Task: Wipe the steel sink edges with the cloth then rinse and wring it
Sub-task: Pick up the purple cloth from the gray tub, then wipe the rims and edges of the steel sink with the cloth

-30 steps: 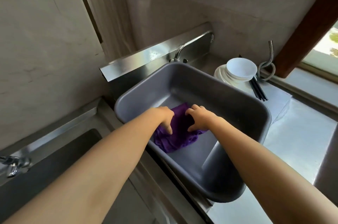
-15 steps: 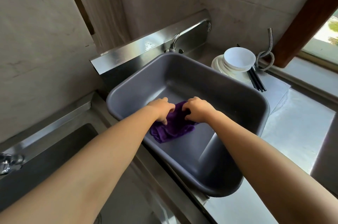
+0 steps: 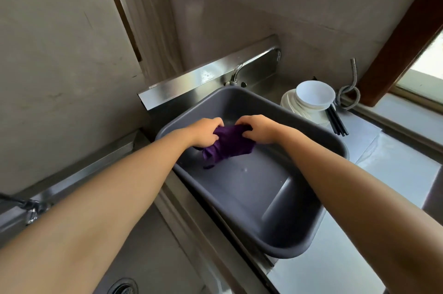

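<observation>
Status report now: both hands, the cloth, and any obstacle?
Left hand and right hand both shut on purple cloth. Cloth bunched, held over grey basin. Nothing in the way.

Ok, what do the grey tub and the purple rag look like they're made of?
Grey tub: probably plastic, matte, with soft moulded corners and dull highlights. Purple cloth: soft woven or microfibre fabric, bunching into folds between the left hand and right hand.
</observation>
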{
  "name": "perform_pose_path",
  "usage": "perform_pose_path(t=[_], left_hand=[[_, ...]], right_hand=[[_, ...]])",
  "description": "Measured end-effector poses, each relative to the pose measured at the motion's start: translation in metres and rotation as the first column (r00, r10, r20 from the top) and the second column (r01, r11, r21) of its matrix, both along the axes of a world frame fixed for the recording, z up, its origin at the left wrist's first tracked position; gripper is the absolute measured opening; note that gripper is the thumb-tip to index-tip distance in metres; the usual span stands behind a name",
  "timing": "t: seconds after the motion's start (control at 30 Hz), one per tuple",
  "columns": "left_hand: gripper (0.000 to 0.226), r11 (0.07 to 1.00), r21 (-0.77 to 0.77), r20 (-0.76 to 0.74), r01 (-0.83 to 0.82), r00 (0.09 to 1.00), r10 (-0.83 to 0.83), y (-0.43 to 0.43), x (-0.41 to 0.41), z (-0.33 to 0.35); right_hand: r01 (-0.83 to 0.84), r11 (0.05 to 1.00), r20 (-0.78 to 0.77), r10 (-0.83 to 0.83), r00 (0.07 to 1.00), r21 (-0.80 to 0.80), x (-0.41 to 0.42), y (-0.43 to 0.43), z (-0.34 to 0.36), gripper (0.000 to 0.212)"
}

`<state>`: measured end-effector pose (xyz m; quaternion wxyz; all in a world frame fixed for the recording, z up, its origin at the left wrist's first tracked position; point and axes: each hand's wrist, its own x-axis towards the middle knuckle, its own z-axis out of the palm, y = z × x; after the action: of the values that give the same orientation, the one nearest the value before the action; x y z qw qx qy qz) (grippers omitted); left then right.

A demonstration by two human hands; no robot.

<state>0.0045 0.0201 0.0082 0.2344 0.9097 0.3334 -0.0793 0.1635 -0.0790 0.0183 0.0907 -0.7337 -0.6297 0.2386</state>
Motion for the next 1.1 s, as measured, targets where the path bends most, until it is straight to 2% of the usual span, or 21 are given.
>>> perform_pose_path(t=[0.27, 0.4, 0.57, 0.7, 0.87, 1.1], left_hand=[[0.031, 0.991, -0.043, 0.215, -0.128, 0.967, 0.134, 0.006, -0.035, 0.061], [0.022, 0.983, 0.055, 0.322, -0.177, 0.935, 0.15, 0.008, -0.066, 0.088], [0.04, 0.966, 0.129, 0.384, -0.224, 0.909, 0.16, 0.007, -0.127, 0.116], [0.039, 0.928, 0.084, 0.449, -0.364, 0.845, 0.291, 0.001, -0.188, 0.132], [0.041, 0.854, 0.076, 0.455, -0.515, 0.78, 0.429, -0.015, -0.272, 0.137], [0.042, 0.719, 0.039, 0.41, -0.694, 0.667, 0.622, -0.058, -0.392, 0.124]], right_hand=[[-0.061, 0.993, 0.028, 0.059, 0.998, 0.1, -0.028, 0.018, 0.07, 0.033], [-0.113, 0.984, 0.038, 0.109, 0.993, 0.141, -0.053, 0.029, 0.102, 0.032], [-0.232, 0.96, 0.058, 0.226, 0.972, 0.158, -0.099, 0.046, 0.131, 0.032], [-0.365, 0.914, 0.085, 0.355, 0.931, 0.175, -0.151, 0.057, 0.142, 0.046], [-0.508, 0.836, 0.156, 0.485, 0.861, 0.206, -0.222, 0.075, 0.144, 0.037], [-0.71, 0.691, 0.161, 0.692, 0.704, 0.135, -0.342, 0.08, 0.135, 0.036]])
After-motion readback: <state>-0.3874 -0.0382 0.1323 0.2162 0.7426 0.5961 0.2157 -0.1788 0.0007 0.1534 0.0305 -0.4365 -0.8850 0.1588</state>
